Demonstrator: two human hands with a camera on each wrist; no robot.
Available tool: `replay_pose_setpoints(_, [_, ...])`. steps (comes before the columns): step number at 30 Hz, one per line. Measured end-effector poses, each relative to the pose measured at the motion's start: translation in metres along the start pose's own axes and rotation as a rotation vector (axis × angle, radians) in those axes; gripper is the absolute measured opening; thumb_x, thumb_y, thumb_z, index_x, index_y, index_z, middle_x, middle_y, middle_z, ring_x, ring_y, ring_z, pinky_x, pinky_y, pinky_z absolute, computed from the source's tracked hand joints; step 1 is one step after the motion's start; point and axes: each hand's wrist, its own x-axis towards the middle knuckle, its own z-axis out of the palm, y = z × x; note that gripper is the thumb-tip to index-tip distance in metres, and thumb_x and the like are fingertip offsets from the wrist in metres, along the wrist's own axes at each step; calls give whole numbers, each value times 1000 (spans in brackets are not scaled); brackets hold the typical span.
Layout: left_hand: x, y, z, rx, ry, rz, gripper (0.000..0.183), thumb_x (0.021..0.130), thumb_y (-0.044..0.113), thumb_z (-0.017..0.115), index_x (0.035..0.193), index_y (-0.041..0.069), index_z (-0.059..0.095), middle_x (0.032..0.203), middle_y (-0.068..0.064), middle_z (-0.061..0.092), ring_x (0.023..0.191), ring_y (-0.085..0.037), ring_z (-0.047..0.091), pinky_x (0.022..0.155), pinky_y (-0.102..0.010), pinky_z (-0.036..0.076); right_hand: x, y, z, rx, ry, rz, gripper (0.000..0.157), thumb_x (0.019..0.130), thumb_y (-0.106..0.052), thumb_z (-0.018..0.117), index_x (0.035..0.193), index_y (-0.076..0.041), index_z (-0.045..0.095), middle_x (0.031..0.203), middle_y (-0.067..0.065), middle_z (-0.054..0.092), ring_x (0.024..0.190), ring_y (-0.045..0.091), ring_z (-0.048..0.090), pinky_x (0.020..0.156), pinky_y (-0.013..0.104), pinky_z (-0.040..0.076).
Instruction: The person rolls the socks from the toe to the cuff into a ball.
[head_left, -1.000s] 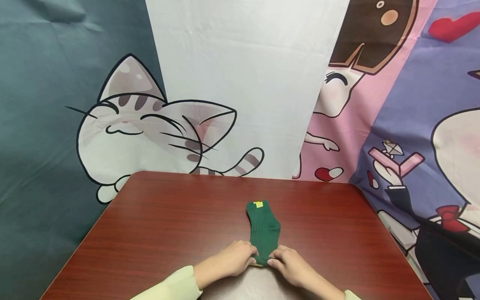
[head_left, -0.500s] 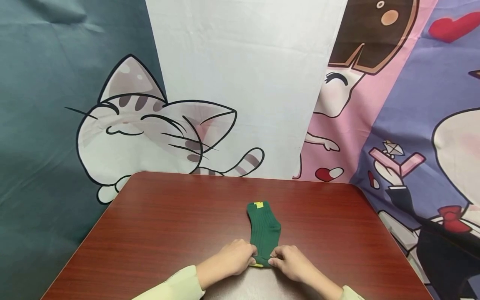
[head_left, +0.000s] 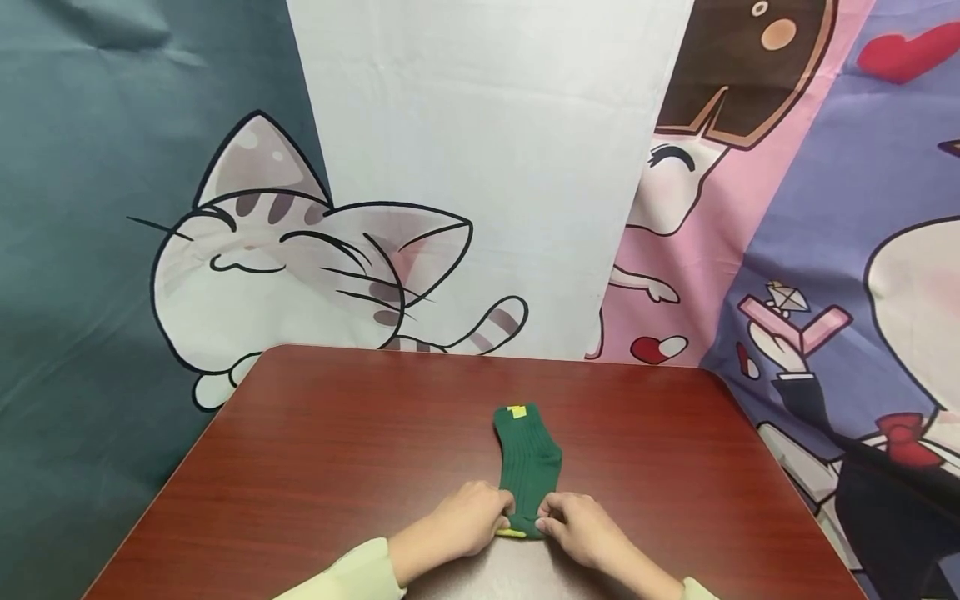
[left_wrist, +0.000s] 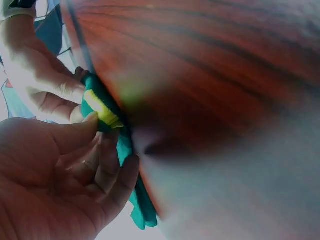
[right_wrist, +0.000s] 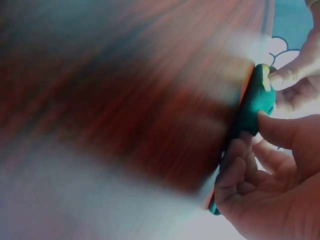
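Observation:
A green ribbed sock (head_left: 531, 458) lies lengthwise on the table in the head view, with a yellow patch at its far end. Its near end is folded over, and a yellow strip shows along that edge. My left hand (head_left: 472, 517) pinches the left side of the near end between thumb and fingers. At the right side of the same end, my right hand (head_left: 581, 527) pinches the fabric. The left wrist view shows the yellow strip on the sock (left_wrist: 102, 107) beside the left thumb. In the right wrist view the folded sock end (right_wrist: 255, 107) looks thick and rounded.
The reddish-brown wooden table (head_left: 337, 433) extends around the sock on all sides. Behind it hangs a printed backdrop (head_left: 487, 167) with a cartoon cat and cartoon people. Pale yellow-green sleeves (head_left: 352, 571) cover the forearms.
Both hands stay at the near end of the sock with hardly any shift. The folded edge has turned slightly, and more of the yellow strip shows at its left.

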Motion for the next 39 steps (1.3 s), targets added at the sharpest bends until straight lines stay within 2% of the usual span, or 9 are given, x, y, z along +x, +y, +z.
replay_pose_setpoints(5, [0, -1, 5, 20, 17, 20, 9, 92, 22, 74, 94, 25, 66, 84, 13, 64, 80, -4, 57, 70, -22, 49, 0, -1, 1, -34, -6, 14, 9, 91, -23, 75, 88, -23, 66, 80, -12, 52, 67, 1, 45, 59, 26, 39])
replay_pose_setpoints(9, [3, 2, 12, 163, 49, 39, 7, 93, 28, 73, 87, 26, 70, 82, 13, 62, 79, -5, 52, 67, -21, 49, -2, -1, 1, -50, 27, -28, 15, 89, -16, 77, 95, -23, 65, 81, -13, 52, 68, -1, 48, 59, 24, 41])
replay_pose_setpoints(15, [3, 8, 12, 335, 32, 109, 4, 89, 19, 74, 91, 23, 74, 84, 10, 58, 79, -6, 49, 61, -23, 46, -4, -5, 1, -119, 68, -110, 14, 86, -9, 78, 90, -21, 73, 88, -13, 64, 75, 2, 61, 64, 26, 52])
replay_pose_setpoints(18, [0, 9, 9, 390, 28, 165, 5, 93, 26, 72, 90, 23, 74, 81, 10, 57, 74, -6, 48, 58, -23, 44, -3, -6, -1, -94, 21, -102, 12, 86, -11, 78, 92, -19, 74, 88, -12, 63, 75, 2, 60, 63, 26, 51])
replay_pose_setpoints(22, [-7, 8, 7, 434, 26, 212, 23, 94, 45, 68, 87, 23, 73, 78, 10, 54, 68, -6, 48, 54, -22, 42, -2, -6, -3, -20, -67, -76, 19, 82, -17, 84, 96, -20, 71, 87, -12, 59, 74, 1, 54, 61, 25, 47])
replay_pose_setpoints(28, [-11, 9, 6, 493, 57, 253, 31, 92, 52, 68, 91, 21, 73, 80, 9, 55, 73, -6, 52, 59, -21, 47, 1, -3, -3, -34, -76, -83, 34, 75, -19, 90, 99, -20, 67, 85, -9, 56, 72, 4, 51, 60, 26, 44])
replay_pose_setpoints(32, [-11, 5, 8, 476, 55, 255, 32, 94, 52, 66, 98, 22, 74, 83, 10, 53, 75, -5, 51, 62, -22, 46, 2, -3, -2, -44, -68, -87, 35, 75, -23, 90, 99, -21, 65, 85, -9, 55, 71, 3, 49, 59, 26, 43])
replay_pose_setpoints(36, [-9, -4, 7, 382, 14, 253, 34, 94, 52, 66, 109, 23, 76, 81, 12, 49, 70, -3, 45, 59, -22, 41, 3, -2, -2, -35, -63, -110, 33, 75, -22, 90, 98, -21, 67, 85, -10, 56, 73, 3, 51, 61, 25, 45])
replay_pose_setpoints(39, [-7, -9, 6, 327, 22, 254, 35, 91, 52, 69, 111, 24, 77, 78, 13, 46, 69, -2, 42, 57, -22, 39, 3, 0, -3, -8, -66, -99, 31, 76, -18, 89, 98, -20, 68, 85, -9, 56, 74, 3, 52, 62, 25, 45])
